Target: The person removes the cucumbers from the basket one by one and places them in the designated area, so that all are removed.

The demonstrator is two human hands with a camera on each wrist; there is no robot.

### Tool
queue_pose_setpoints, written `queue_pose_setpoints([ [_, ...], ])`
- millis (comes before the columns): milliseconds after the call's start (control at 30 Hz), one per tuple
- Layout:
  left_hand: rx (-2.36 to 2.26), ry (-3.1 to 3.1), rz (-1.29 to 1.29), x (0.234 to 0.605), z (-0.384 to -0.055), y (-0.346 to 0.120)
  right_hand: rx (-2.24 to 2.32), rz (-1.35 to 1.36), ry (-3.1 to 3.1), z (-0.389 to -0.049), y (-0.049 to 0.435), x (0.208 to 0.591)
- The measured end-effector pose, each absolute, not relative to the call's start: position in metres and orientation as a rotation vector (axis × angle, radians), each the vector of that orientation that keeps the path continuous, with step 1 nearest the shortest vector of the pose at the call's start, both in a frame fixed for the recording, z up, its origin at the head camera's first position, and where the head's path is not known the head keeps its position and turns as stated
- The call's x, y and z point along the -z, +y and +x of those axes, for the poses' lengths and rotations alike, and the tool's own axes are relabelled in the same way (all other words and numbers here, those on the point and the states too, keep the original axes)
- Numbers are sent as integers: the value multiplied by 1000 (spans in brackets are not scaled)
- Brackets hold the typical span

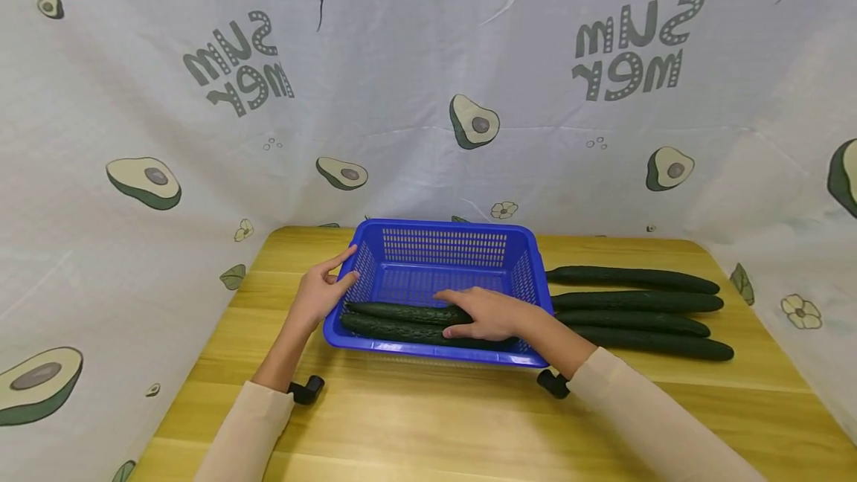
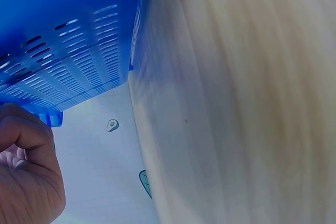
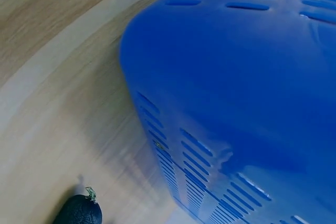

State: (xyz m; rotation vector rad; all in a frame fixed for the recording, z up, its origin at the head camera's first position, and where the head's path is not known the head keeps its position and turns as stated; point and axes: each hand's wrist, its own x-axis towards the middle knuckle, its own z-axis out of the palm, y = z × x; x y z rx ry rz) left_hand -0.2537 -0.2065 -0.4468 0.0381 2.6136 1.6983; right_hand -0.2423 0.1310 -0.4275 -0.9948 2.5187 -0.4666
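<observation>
A blue plastic basket with slotted sides stands on the table, and two dark green cucumbers lie side by side along its near wall. My left hand grips the basket's left rim, thumb on the inner side. In the left wrist view, curled fingers of the left hand show beside the blue rim. Reaching over the near right side, my right hand holds the back cucumber, its thumb by the front cucumber. The palm hides the back one's right part. The right wrist view shows only the basket's outside.
Several more cucumbers lie in a row on the wooden table, right of the basket. One cucumber's stem end shows low in the right wrist view. A white curtain with avocado prints hangs behind and beside the table.
</observation>
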Motion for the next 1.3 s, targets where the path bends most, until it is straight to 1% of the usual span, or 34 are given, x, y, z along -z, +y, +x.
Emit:
queue_pose_setpoints([
  [233,-1726,2570,23,447,-253,-207,424,-1034,2560,-241,130,427],
  [533,-1762,2488,26,446,-254,-207,579,-1063,2559,-245,130,429],
  [667,-1770,2451,29,437,-251,-205,606,-1069,2577,-245,129,427],
  [900,-1771,2453,34,413,-236,-199,600,-1118,2590,-244,129,425],
  [1300,-1787,2432,29,409,-233,-199,640,-1065,2652,-235,135,418],
])
